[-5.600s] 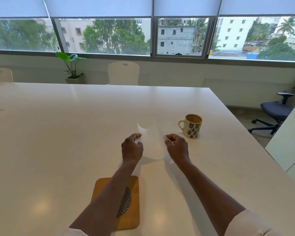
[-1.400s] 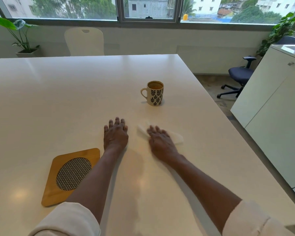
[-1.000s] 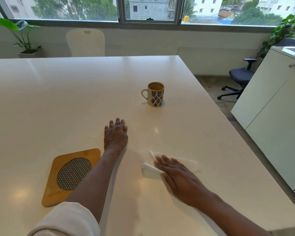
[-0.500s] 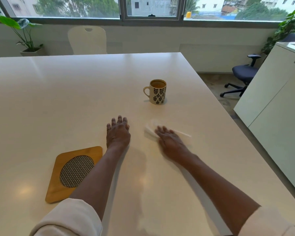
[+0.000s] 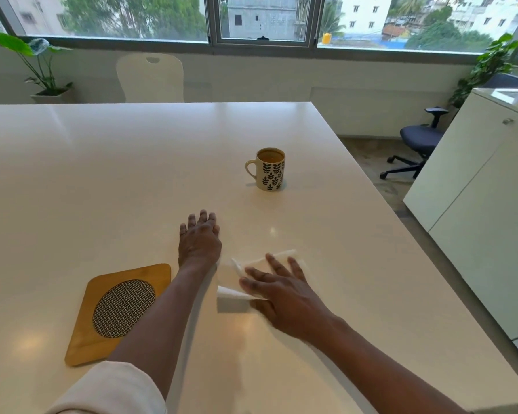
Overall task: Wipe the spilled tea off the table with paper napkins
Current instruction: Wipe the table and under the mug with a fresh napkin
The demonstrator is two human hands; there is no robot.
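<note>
Nearer than the leaf-patterned ceramic mug [image 5: 269,170], the right hand [image 5: 281,294] pressed spread fingers on a crumpled white paper napkin [image 5: 237,289], the left hand [image 5: 198,242] lying flat on the glossy white worktop [image 5: 102,174].

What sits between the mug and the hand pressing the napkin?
Nothing: the head view shows bare table between mug and right hand on napkin.

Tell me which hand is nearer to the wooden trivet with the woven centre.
Left. The left hand lies flat on the white table just beyond the square wooden trivet; the right hand, pressing the white paper napkin, is farther right.
</note>
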